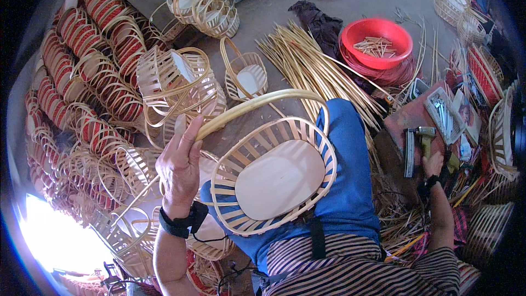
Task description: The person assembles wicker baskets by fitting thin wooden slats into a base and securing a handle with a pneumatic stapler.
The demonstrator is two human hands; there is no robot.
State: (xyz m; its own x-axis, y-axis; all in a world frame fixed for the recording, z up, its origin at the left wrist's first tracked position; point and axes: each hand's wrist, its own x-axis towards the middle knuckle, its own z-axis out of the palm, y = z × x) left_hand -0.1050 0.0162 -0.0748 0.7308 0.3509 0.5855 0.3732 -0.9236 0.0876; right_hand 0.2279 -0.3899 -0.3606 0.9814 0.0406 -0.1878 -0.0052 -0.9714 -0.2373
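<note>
I am at the handle stage of a bamboo basket [276, 178] that rests on my blue-trousered knee, its pale oval base turned up toward me. My left hand [181, 164] is closed round the left leg of the bent handle strip [257, 102], fingers wrapped, thumb along it. My right hand [433, 164] is down at the low work block, touching the nail gun [419, 142]; whether it grips the gun I cannot tell.

As I judge it, the handle is seated but not yet fastened. The next move calls for keeping the strip pressed to the rim and bringing the gun across to it.

By count: one basket in work, one nail gun, one red basin [377, 41] of short sticks, one loose sheaf of long bamboo strips [307, 66]. The finished baskets [164, 77] on the floor to my left are too many and too overlapped to number.
</note>
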